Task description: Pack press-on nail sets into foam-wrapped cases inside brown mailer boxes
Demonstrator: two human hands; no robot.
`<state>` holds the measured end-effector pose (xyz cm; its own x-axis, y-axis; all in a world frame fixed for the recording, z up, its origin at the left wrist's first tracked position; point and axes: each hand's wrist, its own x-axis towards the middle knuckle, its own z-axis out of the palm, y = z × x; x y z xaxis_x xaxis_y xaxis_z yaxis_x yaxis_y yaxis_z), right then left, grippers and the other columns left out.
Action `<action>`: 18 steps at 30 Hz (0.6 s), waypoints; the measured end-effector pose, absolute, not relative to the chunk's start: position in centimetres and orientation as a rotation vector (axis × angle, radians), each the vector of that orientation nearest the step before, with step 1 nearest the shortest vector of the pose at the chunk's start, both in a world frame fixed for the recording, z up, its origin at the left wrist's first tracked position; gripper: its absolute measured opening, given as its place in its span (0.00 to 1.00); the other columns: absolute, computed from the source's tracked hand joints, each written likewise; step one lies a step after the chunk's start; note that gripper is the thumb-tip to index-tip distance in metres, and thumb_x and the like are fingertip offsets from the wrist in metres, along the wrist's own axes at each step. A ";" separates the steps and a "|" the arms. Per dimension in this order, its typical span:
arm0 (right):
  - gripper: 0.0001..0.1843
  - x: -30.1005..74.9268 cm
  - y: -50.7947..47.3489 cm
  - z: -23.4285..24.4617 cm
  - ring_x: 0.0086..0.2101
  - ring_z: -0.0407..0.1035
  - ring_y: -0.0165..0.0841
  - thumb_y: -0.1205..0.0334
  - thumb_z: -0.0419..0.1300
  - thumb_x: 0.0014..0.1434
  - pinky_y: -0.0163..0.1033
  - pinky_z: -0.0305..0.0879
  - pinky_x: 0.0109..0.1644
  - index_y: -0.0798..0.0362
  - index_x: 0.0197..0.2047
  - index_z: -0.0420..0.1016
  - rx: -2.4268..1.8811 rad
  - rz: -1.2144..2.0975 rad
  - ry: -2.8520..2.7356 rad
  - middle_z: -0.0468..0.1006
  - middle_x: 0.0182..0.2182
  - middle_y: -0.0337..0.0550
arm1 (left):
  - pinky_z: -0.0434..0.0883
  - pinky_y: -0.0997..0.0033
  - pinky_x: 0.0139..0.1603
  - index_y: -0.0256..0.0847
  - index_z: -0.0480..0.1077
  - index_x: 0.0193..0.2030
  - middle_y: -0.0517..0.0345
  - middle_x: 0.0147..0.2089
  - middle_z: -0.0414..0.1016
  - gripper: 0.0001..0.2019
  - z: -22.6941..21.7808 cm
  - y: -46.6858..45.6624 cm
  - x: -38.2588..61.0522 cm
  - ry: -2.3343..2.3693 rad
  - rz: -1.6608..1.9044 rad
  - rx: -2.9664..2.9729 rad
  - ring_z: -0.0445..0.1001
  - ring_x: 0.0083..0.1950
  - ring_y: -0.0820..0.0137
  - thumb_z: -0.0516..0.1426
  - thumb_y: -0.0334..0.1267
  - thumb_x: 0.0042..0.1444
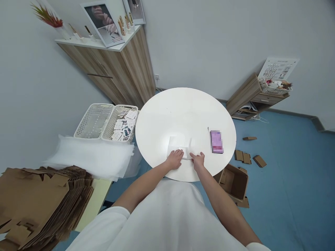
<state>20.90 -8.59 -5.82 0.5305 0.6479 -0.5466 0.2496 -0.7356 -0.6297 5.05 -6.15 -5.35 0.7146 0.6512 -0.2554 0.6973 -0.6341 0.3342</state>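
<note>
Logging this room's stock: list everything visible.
Round table: one, white, centre
Thin sheet: one, translucent, at hands
Pixelated block: one, purple, table's right
Baskets: three, white, two left, one right
Printed cards: many, white, left basket
Packing sheets: several, translucent, left
Flattened cartons: many, brown, lower left
Cabinet: one, brown, upper left
Picture frames: two, white, on cabinet
Feathery sprig: one, reddish, on cabinet
Slim items: several, gold, on cabinet
Shelf unit: one, brown, upper right
Poster: one, white, upper right
Socket: one, white, wall
Open carton: one, brown, right floor
Small cartons: several, brown, right floor
Sleeves: two, white, bottom
Left hand: one, bare, on sheet
Right hand: one, bare, sheet's edge
</note>
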 end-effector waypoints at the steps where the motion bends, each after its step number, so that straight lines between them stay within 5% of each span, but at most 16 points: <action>1: 0.36 21.1 -8.5 -5.8 0.38 0.69 0.34 0.51 0.53 0.51 0.36 0.67 0.33 0.56 0.58 0.45 -2.292 1.100 -0.794 0.66 0.47 0.58 | 0.51 0.55 0.56 0.37 0.49 0.59 0.44 0.62 0.51 0.31 -5.4 -6.2 5.0 1.041 -0.146 2.505 0.48 0.61 0.55 0.53 0.39 0.48; 5: 0.18 22.4 -8.3 -5.7 0.33 0.69 0.35 0.53 0.53 0.49 0.37 0.65 0.32 0.54 0.41 0.66 -2.290 1.088 -1.048 0.73 0.35 0.49 | 0.49 0.54 0.56 0.42 0.48 0.59 0.46 0.61 0.52 0.32 -5.6 -6.1 5.0 1.050 -0.094 2.479 0.50 0.61 0.54 0.54 0.39 0.47; 13: 0.08 21.1 -7.2 -4.9 0.24 0.62 0.28 0.56 0.50 0.46 0.33 0.59 0.26 0.51 0.28 0.64 -2.214 1.092 -1.174 0.69 0.25 0.37 | 0.43 0.43 0.56 0.48 0.55 0.56 0.46 0.60 0.53 0.31 -5.1 -6.0 6.2 1.097 -0.105 2.456 0.51 0.59 0.49 0.58 0.43 0.43; 18: 0.09 19.6 -6.4 -4.2 0.25 0.65 0.27 0.57 0.49 0.49 0.32 0.62 0.29 0.52 0.30 0.66 -2.041 1.293 -1.256 0.71 0.25 0.37 | 0.47 0.50 0.58 0.43 0.55 0.54 0.48 0.59 0.55 0.26 -5.0 -5.5 5.1 1.036 0.007 2.329 0.52 0.59 0.56 0.54 0.41 0.47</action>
<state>19.64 -6.35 -4.25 0.1616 0.8547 -0.4933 0.4684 -0.5064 -0.7240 5.06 -5.46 -4.96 0.6977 0.6810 -0.2222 0.6778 -0.5272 0.5125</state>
